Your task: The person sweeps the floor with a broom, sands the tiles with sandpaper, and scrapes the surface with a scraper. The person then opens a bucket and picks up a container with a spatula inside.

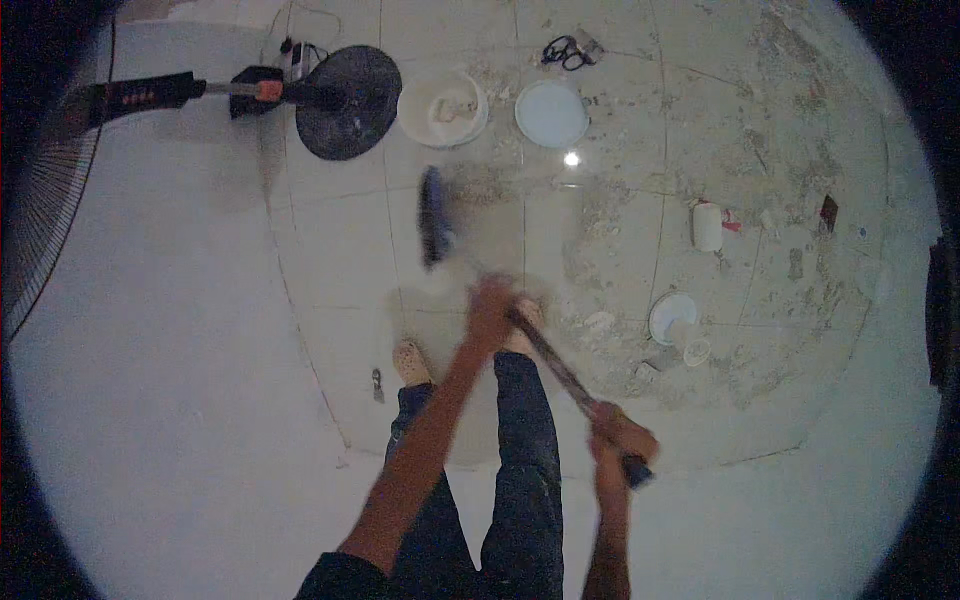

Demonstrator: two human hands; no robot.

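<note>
Since both hands are on the same tool, it's all about how that thing is angled. It's a long-handled broom (pixel 560 372) with a dark stick and a blurry, narrow, dark blue head (pixel 432 218), sitting around the middle of the frame over the pale, dusty tiled floor (pixel 340 260). The long axis runs diagonally, butt end at lower right, head toward upper left. The left hand (pixel 490 310) is wrapped round the stick on the head side, so it's the nearer one, with the head just up and left of it. The right hand (pixel 622 435) is clenched round the stick near the butt end. Can't tell if the head actually touches the tiles, too much blur.

Past the head, toward the top, sit a round white plastic bucket (pixel 412 118) and a flat, round, pale blue-white disc (pixel 552 114).

As for brands or labels, I can't read any. The black fan housing (pixel 140 98) at upper left has tiny reddish marks, but they're just smudges.
</note>
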